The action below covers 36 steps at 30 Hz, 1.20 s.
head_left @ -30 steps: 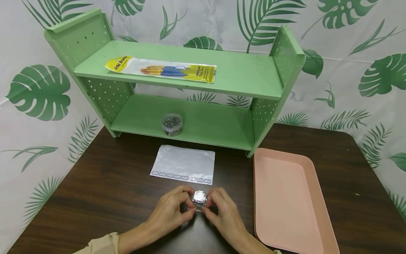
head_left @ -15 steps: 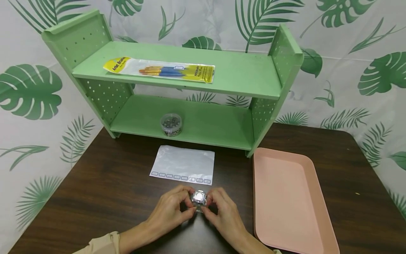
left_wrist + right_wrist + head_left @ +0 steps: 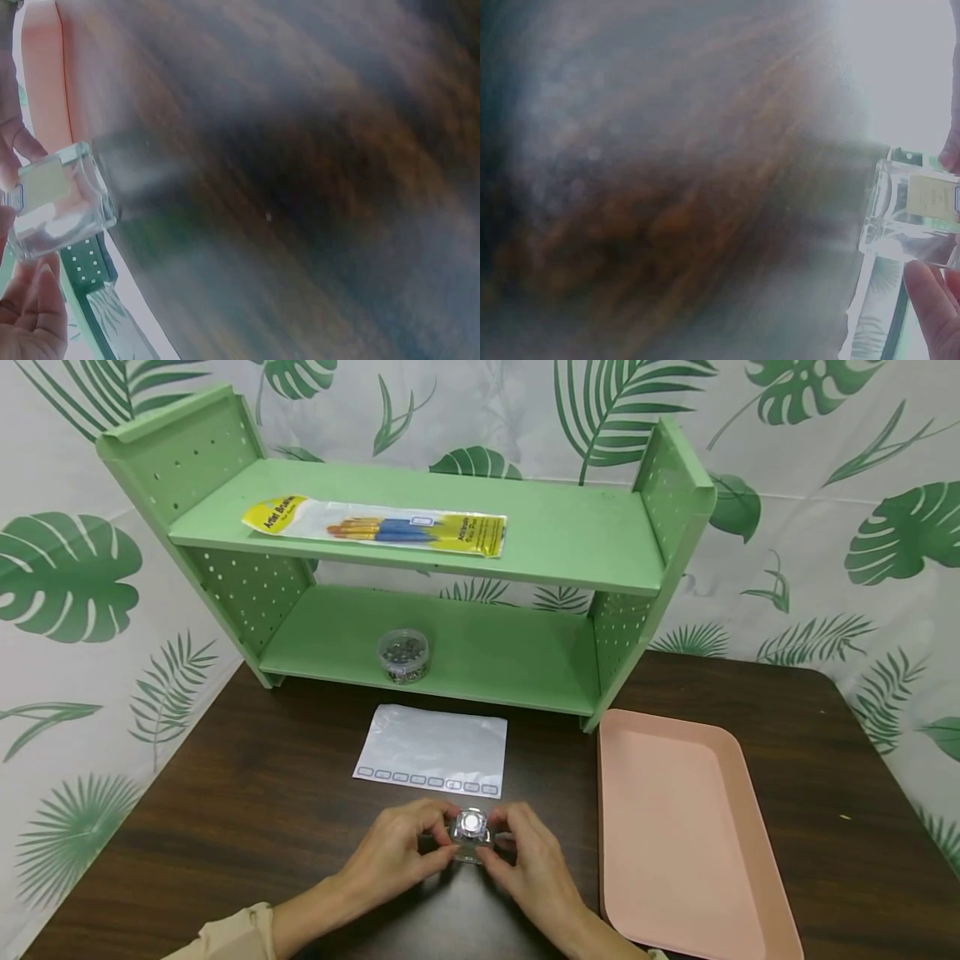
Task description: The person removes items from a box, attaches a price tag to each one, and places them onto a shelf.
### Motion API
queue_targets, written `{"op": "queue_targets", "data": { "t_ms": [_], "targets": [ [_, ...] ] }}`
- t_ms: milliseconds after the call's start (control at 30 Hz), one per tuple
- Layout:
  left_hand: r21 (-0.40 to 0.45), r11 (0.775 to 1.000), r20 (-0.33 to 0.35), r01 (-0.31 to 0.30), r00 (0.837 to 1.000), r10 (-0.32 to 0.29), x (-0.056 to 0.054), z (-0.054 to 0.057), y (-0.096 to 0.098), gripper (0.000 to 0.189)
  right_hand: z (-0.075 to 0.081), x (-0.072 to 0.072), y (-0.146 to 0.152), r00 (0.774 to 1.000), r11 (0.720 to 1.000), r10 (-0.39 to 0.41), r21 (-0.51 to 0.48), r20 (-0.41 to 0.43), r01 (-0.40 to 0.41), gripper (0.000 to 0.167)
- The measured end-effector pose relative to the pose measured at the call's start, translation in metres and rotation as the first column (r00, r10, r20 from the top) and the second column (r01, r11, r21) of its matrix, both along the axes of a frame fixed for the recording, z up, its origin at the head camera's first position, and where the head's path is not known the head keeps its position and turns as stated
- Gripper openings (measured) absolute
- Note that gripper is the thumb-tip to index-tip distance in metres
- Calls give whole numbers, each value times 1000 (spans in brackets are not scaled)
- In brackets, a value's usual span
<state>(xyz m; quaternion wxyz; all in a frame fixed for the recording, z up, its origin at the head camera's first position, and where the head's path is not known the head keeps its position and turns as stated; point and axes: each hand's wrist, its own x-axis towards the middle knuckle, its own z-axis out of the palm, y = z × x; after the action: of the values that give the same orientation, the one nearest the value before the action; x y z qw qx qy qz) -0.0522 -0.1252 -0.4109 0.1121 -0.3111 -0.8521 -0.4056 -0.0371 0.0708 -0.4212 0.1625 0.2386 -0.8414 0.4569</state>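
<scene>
A small squarish clear glass bottle (image 3: pixel 469 853) stands upright near the front of the dark table, with a shiny faceted cap (image 3: pixel 472 823) on top. Its pale yellow label (image 3: pixel 46 185) shows through the glass in both wrist views. My left hand (image 3: pixel 393 847) pinches the bottle's left side between thumb and fingers. On the opposite side, my right hand (image 3: pixel 531 856) grips it the same way, thumb at the front. Fingertips of both hands touch the glass in the right wrist view, where the bottle (image 3: pixel 915 214) is cut off by the frame edge.
Behind the bottle lies a white sheet (image 3: pixel 435 747) with small printed boxes along its front edge. A green two-level shelf (image 3: pixel 510 647) holds a round clear tub (image 3: pixel 404 657) of small metallic pieces and a paintbrush pack (image 3: pixel 375 527). At right lies a pink tray (image 3: pixel 675 835).
The bottle has turned a little between my hands; its glass shoulders show wider beside the cap. My left fingers have shifted slightly along it. The head view has drifted slightly.
</scene>
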Motion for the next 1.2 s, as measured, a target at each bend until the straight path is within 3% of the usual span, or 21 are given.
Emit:
{"op": "queue_targets", "data": {
  "t_ms": [300,500,667,767,867,967,1033,1100,1200],
  "targets": [
    [-5,1000,44,17,999,-17,-2,2,-2,26,2,0,1,997,1000,-6,1,74,6,41],
    [22,998,69,57,996,-59,-5,3,-5,26,3,-1,1,996,1000,-6,6,90,6,38],
    [88,992,155,92,982,-105,-12,7,-12,24,3,-1,1,996,1000,-5,14,93,4,36],
    [133,991,236,28,970,-59,-20,13,-20,21,3,-1,1,995,1000,-7,13,95,5,35],
    [170,979,261,-112,963,65,-32,22,-32,17,3,-1,1,996,1000,-5,8,94,4,33],
    [200,942,225,-268,949,222,-47,31,-48,9,3,0,1,995,1000,2,3,101,-2,33],
    [222,903,193,-367,925,328,-57,37,-61,10,4,1,1,994,1000,4,4,108,-5,33],
    [286,848,197,-446,894,403,-68,42,-74,16,4,1,1,993,1000,6,5,120,-7,32],
    [417,730,234,-541,840,489,-85,50,-95,22,6,1,2,988,1000,4,8,154,-5,30]
  ]
}}
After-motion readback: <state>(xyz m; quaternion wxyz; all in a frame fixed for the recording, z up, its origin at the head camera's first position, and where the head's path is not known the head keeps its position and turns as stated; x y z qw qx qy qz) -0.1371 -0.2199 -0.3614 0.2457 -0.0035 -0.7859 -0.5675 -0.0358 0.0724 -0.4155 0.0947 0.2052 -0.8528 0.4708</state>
